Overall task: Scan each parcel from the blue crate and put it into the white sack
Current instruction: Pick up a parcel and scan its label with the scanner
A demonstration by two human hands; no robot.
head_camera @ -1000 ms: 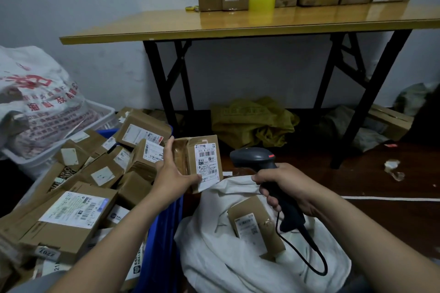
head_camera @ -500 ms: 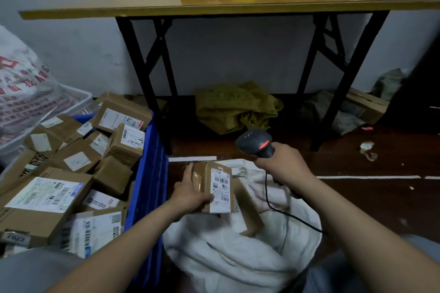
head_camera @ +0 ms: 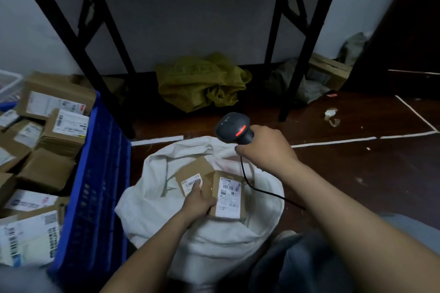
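Observation:
A small brown parcel (head_camera: 228,195) with a white barcode label lies in the open mouth of the white sack (head_camera: 209,240). My left hand (head_camera: 198,200) grips its left edge, fingers curled round it. Behind that parcel another brown parcel (head_camera: 192,171) lies inside the sack. Above the sack's far rim, my right hand (head_camera: 266,147) holds the black barcode scanner (head_camera: 234,127); a red light glows on its head. The blue crate (head_camera: 95,188) stands at the left, holding several labelled brown parcels (head_camera: 64,126).
The scanner's black cable (head_camera: 259,190) runs across the sack's right side. Black table legs (head_camera: 300,50) stand behind the sack. A crumpled yellow bag (head_camera: 202,83) lies under the table. White tape lines (head_camera: 333,142) mark the dark floor on the right.
My left hand has lowered the parcel from above the sack's rim down into the sack. The view has tilted downward, and the scanner hand has stayed above the sack.

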